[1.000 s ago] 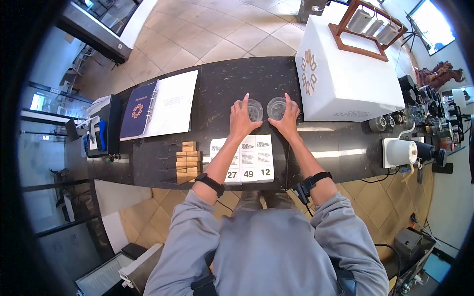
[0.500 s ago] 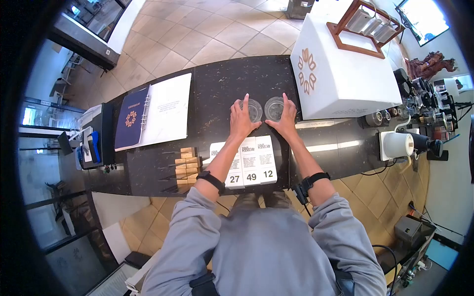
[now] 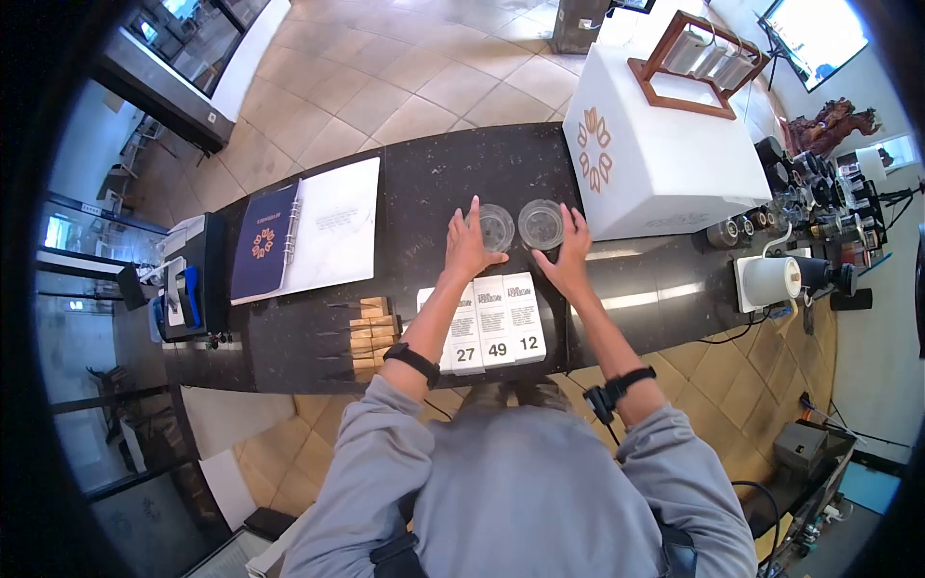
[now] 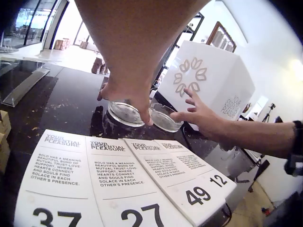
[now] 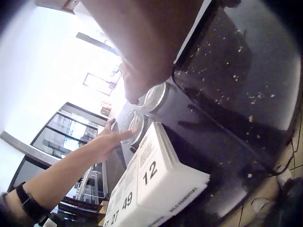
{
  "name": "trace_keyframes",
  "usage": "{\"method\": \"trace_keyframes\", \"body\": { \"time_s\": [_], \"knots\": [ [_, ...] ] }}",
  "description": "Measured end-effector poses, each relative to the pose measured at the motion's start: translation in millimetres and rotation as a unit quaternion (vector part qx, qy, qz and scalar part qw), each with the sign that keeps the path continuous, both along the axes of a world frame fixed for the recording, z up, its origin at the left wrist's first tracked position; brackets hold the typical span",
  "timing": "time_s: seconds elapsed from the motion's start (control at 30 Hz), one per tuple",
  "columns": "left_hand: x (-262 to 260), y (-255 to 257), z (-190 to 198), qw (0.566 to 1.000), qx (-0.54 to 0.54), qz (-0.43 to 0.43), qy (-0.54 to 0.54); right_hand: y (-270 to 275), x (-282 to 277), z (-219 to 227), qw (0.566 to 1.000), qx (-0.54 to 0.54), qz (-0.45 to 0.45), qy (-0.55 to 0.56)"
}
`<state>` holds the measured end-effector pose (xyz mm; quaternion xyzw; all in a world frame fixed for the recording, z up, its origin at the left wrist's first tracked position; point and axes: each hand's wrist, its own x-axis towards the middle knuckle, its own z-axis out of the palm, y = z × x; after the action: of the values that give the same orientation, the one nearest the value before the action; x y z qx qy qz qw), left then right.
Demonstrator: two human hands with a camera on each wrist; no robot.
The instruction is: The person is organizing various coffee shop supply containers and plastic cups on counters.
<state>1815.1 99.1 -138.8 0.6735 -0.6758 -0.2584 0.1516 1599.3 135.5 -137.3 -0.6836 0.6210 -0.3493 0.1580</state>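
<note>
Two clear round glass dishes sit side by side on the dark counter. My left hand (image 3: pixel 467 248) curves round the left dish (image 3: pixel 496 231), its thumb at the near side; in the left wrist view that thumb lies against the dish (image 4: pixel 125 114). My right hand (image 3: pixel 570 260) is beside the right dish (image 3: pixel 541 227), fingers apart and thumb near the rim. The left wrist view shows the right hand (image 4: pixel 208 122) with fingers spread, its thumb close to the right dish (image 4: pixel 165 119); whether it touches is unclear. White numbered cards (image 3: pixel 496 323) lie nearer my body.
Wooden blocks (image 3: pixel 374 332) stand left of the cards, and an open binder (image 3: pixel 332 226) lies farther left. A large white box (image 3: pixel 665 164) with a wooden-framed stand (image 3: pixel 689 101) on top is at the right. Beyond it are a white appliance (image 3: pixel 771 279) and several jars.
My right hand has drawn back slightly from the right dish, to the right and nearer my body. My left hand keeps its place at the left dish. The head view has shifted a little.
</note>
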Motion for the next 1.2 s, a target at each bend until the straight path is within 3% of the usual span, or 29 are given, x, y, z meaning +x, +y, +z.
{"method": "trace_keyframes", "body": {
  "time_s": [0.07, 0.2, 0.27, 0.33, 0.4, 0.47, 0.53, 0.6, 0.67, 0.7, 0.77, 0.8, 0.9, 0.97, 1.0, 1.1, 1.2],
  "knots": [
    [6, 0, -4, 0.998, 0.055, -0.011, 0.026, 23, -22, 8, 0.997, -0.06, 0.038, -0.017],
    [8, 2, -7, 0.998, 0.065, -0.003, -0.018, 92, -71, 30, 0.998, 0.026, 0.012, -0.052],
    [-10, 7, 18, 0.998, 0.036, -0.006, -0.051, 135, -94, 28, 0.991, 0.052, -0.051, -0.115],
    [-23, 14, 41, 0.994, -0.083, -0.061, -0.046, 184, -126, 20, 0.989, 0.103, -0.078, -0.076],
    [-37, 26, 65, 0.986, -0.15, -0.068, -0.028, 234, -151, 6, 0.972, 0.151, -0.132, -0.122],
    [-51, 36, 86, 0.962, -0.164, -0.155, 0.154, 289, -192, -38, 0.961, 0.191, -0.167, -0.106],
    [-69, 65, 126, 0.931, -0.122, -0.177, 0.294, 339, -221, -69, 0.939, 0.23, -0.203, -0.153],
    [-86, 98, 167, 0.903, -0.044, -0.239, 0.355, 390, -244, -101, 0.886, 0.276, -0.25, -0.278],
    [-114, 125, 174, 0.865, -0.045, -0.319, 0.384, 430, -264, -100, 0.833, 0.411, -0.267, -0.257],
    [-131, 141, 184, 0.853, -0.032, -0.347, 0.388, 445, -264, -91, 0.832, 0.4, -0.276, -0.268],
    [-169, 174, 194, 0.829, 0.014, -0.392, 0.398, 483, -271, -85, 0.776, 0.493, -0.293, -0.261],
    [-191, 189, 197, 0.818, 0.046, -0.409, 0.402, 499, -275, -86, 0.775, 0.482, -0.304, -0.273],
    [-268, 233, 191, 0.805, 0.106, -0.444, 0.379, 573, -288, -97, 0.75, 0.416, -0.369, -0.358],
    [-319, 259, 174, 0.81, 0.138, -0.463, 0.333, 617, -299, -107, 0.761, 0.273, -0.438, -0.393],
    [-344, 271, 159, 0.8, 0.142, -0.485, 0.324, 643, -307, -117, 0.75, 0.26, -0.454, -0.405],
    [-406, 295, 87, 0.804, 0.2, -0.473, 0.3, 723, -314, -167, 0.675, 0.191, -0.554, -0.449],
    [-448, 302, 16, 0.797, 0.232, -0.502, 0.242, 777, -327, -198, 0.691, 0.225, -0.6, -0.334]
  ]
}}
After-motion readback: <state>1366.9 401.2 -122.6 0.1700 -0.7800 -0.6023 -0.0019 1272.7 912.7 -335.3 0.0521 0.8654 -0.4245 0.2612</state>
